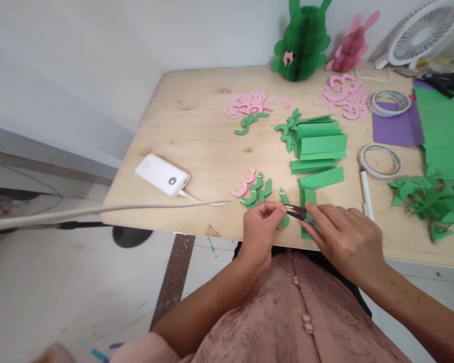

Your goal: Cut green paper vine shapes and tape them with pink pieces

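My left hand (265, 224) is pinched closed by the table's front edge, its thumb and forefinger meeting at the tips of dark tweezers (295, 212). What the fingertips pinch is too small to make out; a small white bit shows there. My right hand (344, 242) grips the tweezers between thumb and fingers. Behind the left fingertips is a curved green paper piece (283, 195) with a white strip on its end. Wavy green paper pieces (264, 191) and a pink one (245, 184) lie just left. Under the right fingers is a folded green strip (308, 196).
Folded green paper strips (323, 145), pink cutouts (251, 103), tape rolls (380, 161), a white pen (366, 194) and green scraps (431, 201) cover the table. A white power bank (162, 174) trails a cable at left. Paper rabbits (301, 43) and a fan (423, 35) stand behind.
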Motion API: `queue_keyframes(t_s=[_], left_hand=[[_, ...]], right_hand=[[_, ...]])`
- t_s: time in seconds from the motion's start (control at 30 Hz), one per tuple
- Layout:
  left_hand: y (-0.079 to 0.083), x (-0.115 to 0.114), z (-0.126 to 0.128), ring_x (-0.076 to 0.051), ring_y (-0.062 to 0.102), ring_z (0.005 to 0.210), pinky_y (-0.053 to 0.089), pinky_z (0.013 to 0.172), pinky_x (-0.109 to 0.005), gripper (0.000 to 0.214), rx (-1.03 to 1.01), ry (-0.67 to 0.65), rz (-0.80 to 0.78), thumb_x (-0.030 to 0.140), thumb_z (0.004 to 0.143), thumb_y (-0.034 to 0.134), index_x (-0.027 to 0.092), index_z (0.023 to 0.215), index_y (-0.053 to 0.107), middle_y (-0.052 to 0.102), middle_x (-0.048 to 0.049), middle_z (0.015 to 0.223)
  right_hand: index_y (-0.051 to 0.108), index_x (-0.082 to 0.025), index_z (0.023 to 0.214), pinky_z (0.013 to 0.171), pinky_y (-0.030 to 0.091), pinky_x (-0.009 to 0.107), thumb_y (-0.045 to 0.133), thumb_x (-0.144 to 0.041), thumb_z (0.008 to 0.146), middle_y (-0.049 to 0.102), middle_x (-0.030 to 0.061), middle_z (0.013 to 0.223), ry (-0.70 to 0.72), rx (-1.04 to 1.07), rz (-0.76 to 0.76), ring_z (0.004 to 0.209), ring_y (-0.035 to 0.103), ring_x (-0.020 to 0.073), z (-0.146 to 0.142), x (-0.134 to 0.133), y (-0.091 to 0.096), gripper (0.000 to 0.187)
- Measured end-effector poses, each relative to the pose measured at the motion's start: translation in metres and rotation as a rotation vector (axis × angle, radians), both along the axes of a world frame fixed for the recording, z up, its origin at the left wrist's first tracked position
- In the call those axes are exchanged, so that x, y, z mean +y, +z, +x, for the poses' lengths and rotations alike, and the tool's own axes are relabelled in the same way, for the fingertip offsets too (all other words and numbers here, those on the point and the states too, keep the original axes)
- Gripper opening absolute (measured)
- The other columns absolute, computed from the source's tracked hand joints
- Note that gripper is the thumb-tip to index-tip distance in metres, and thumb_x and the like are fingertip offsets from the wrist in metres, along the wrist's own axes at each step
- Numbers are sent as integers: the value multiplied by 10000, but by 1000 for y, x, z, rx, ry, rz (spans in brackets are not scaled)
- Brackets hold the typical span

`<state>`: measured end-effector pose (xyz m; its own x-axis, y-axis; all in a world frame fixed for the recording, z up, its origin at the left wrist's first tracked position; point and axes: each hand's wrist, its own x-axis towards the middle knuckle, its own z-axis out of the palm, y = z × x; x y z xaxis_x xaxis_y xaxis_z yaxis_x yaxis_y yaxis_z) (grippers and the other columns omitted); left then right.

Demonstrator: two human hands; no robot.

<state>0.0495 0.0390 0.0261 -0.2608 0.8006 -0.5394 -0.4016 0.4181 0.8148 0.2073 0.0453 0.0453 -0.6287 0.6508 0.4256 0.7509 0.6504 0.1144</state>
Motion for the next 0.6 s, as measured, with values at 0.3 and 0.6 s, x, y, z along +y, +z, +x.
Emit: queue_keyframes(t_s=[0.3, 0.6], left_hand=[[0, -1, 7, -65, 447, 483, 380, 531, -210, 64, 25, 77, 19, 195, 595, 643, 145, 577, 608, 565, 34, 549], [-9, -5, 6, -100, 531, 581, 430, 598, -224, 38, 174, 60, 137, 192, 625, 635, 161, 644, 623, 597, 17, 636]], right_hand=[[672, -104, 1026, 581, 316, 307, 600, -297, 898, 693, 47, 765, -10, -9, -22, 590, 535, 144, -4, -1, 2, 242], [678, -125, 1015, 581, 314, 300, 563, -322, 917, 687, 36, 756, -41, -10, -40, 575, 518, 143, -6, -2, 3, 248]])
